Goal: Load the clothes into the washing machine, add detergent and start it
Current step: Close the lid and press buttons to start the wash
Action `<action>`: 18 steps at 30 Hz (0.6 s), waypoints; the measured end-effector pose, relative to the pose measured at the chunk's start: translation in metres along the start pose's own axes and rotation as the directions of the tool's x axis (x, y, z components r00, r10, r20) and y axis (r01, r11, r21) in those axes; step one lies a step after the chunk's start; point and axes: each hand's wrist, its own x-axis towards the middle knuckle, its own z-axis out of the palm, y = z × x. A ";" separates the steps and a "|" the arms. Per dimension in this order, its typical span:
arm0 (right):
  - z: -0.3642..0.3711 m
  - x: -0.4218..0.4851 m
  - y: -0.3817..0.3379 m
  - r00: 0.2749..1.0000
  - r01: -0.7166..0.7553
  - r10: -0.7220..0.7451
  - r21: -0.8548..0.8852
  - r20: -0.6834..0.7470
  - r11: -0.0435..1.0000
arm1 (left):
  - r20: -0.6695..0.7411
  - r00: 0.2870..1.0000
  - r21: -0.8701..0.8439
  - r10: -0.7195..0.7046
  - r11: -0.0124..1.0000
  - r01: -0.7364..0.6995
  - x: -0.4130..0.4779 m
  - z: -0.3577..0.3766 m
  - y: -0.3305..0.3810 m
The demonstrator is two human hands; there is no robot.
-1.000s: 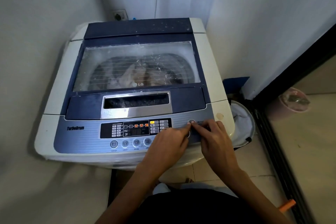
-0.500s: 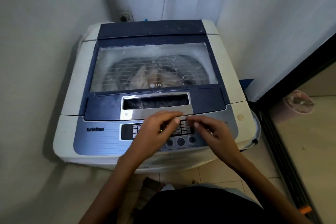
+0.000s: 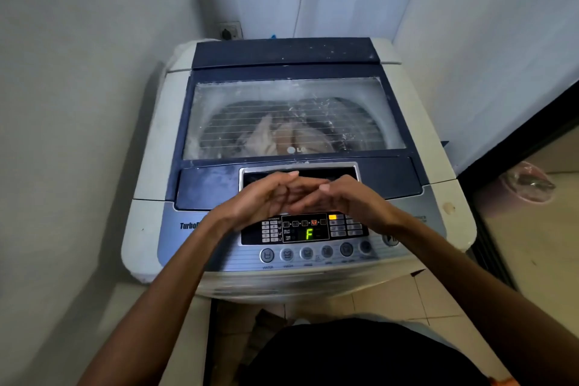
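Note:
A white and blue top-loading washing machine (image 3: 150,178) stands in a corner with its glass lid (image 3: 294,116) closed. Pale clothes (image 3: 269,138) lie in the drum under the glass. The control panel (image 3: 307,232) is lit and its display shows a green "F". My left hand (image 3: 260,200) and my right hand (image 3: 341,197) hover together above the panel, just in front of the lid handle. Their fingertips meet and overlap, fingers loosely bent, holding nothing. A row of round buttons (image 3: 307,254) runs along the panel's front edge.
Walls close in on the left, back and right. A wall socket (image 3: 230,31) sits behind the machine. A dark door frame (image 3: 488,163) runs along the right, with a pink container (image 3: 526,185) beyond it. Tiled floor (image 3: 385,298) shows under the machine's front.
Both hands left the buttons at the panel's right end, moved left and lifted to meet above the middle of the panel. The display, hidden under them before, shows "F".

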 end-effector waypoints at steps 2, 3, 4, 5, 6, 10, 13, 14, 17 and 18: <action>-0.002 0.006 0.000 0.999 -0.016 0.014 0.051 0.037 0.999 | 0.038 0.999 0.024 -0.026 0.999 0.025 0.004 -0.002 0.003; -0.004 0.008 0.000 0.999 -0.024 0.021 0.065 0.043 0.998 | 0.047 0.998 0.038 -0.036 0.999 0.035 0.007 -0.003 0.004; -0.006 0.009 0.000 0.998 -0.035 0.031 0.075 0.049 0.997 | 0.055 0.997 0.047 -0.045 0.998 0.042 0.009 -0.004 0.005; -0.008 0.009 0.000 0.998 -0.046 0.041 0.085 0.055 0.995 | 0.067 0.996 0.044 -0.053 0.998 0.050 0.010 -0.004 0.006; -0.009 0.009 -0.001 0.997 -0.055 0.049 0.096 0.065 0.994 | 0.080 0.995 0.032 -0.059 0.998 0.057 0.011 -0.004 0.007; -0.016 0.010 0.000 0.989 -0.123 0.115 0.082 0.096 0.989 | 0.088 0.994 -0.024 -0.072 0.997 0.074 0.015 -0.006 0.006; -0.018 0.011 0.000 0.981 -0.157 0.145 0.088 0.129 0.984 | 0.071 0.995 -0.001 -0.072 0.997 0.073 0.015 -0.012 0.001; -0.019 0.011 0.000 0.979 -0.160 0.147 0.087 0.138 0.983 | 0.070 0.995 0.002 -0.071 0.997 0.071 0.015 -0.013 0.000; -0.019 0.011 -0.001 0.978 -0.167 0.155 0.076 0.137 0.983 | 0.069 0.995 -0.015 -0.074 0.997 0.075 0.016 -0.015 -0.001; -0.019 0.011 -0.001 0.978 -0.170 0.159 0.076 0.138 0.983 | 0.072 0.994 -0.028 -0.077 0.997 0.079 0.016 -0.015 -0.001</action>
